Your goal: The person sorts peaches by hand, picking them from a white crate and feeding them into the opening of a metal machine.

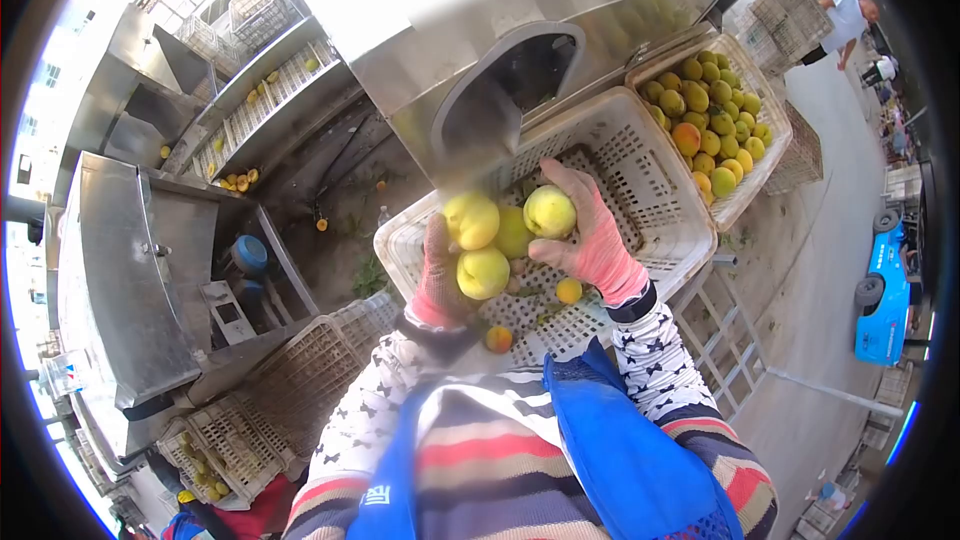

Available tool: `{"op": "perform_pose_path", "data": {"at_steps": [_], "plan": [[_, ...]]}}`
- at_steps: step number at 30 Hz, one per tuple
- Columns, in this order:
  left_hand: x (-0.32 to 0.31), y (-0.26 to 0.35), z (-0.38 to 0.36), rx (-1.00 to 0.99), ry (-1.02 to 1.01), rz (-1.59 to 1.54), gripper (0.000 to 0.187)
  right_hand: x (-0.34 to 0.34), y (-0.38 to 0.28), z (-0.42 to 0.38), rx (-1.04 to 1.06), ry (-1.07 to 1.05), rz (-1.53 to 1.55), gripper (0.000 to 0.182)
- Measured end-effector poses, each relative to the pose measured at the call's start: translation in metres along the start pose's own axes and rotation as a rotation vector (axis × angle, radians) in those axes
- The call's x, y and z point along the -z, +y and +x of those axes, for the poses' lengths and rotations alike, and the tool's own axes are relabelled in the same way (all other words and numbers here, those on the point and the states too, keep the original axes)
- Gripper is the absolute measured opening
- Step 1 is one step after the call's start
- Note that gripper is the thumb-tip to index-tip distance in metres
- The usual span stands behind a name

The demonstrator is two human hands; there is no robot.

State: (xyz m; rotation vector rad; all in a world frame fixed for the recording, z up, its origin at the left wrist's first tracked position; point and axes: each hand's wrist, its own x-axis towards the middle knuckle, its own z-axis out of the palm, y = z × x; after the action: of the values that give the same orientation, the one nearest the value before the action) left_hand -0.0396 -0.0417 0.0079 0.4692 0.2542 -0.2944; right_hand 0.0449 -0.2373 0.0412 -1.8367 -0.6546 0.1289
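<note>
My left hand [438, 280], in a pink-and-tan glove, is curled around two yellow-green peaches, an upper peach [471, 220] and a lower peach [483, 273]. Between the hands, a greener peach [513, 232] shows partly behind the others. The thumb and fingers of my right hand [597, 245], gloved the same way, close on a pale peach [550, 212]. Both hands are over a white slotted plastic crate [655, 165]. Below them, a small orange-yellow fruit [568, 290] and another orange fruit [499, 339] show against the slotted plastic.
Right of the crate stands a second crate [765, 175] full of green and yellow fruit. A metal chute [510, 80] opens above my crate. Steel machinery [125, 270] and stacked crates [320, 360] are at left. A person [850, 20] and a blue vehicle [885, 285] are far right.
</note>
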Motion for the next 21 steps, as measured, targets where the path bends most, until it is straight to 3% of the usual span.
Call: {"op": "perform_pose_path", "data": {"at_steps": [2,5,6,9,10,19,21], "plan": [[-0.008,0.009,-0.004,-0.035,0.007,0.059,0.099,-0.001,-0.015,0.016,0.068,0.014,-0.225,0.073],[-0.009,0.015,-0.01,-0.057,0.035,0.08,0.1,-0.009,-0.009,0.053,-0.05,0.119,-0.003,0.081],[-0.008,0.017,-0.01,-0.063,0.03,0.063,0.1,-0.012,-0.004,0.07,-0.028,0.152,-0.112,0.083],[-0.001,0.016,-0.009,-0.136,0.109,-0.006,0.091,-0.036,0.012,0.105,-0.012,0.152,-0.574,0.072],[0.002,0.017,-0.01,-0.148,0.125,-0.011,0.088,-0.045,0.014,0.112,-0.055,0.172,-0.629,0.055],[0.033,0.022,-0.013,-0.144,0.105,0.007,0.091,-0.056,0.0,0.115,-0.197,0.08,-0.718,0.06],[0.038,0.023,-0.013,-0.163,0.104,0.06,0.091,-0.052,0.0,0.106,-0.178,0.042,-0.714,0.074]]}}
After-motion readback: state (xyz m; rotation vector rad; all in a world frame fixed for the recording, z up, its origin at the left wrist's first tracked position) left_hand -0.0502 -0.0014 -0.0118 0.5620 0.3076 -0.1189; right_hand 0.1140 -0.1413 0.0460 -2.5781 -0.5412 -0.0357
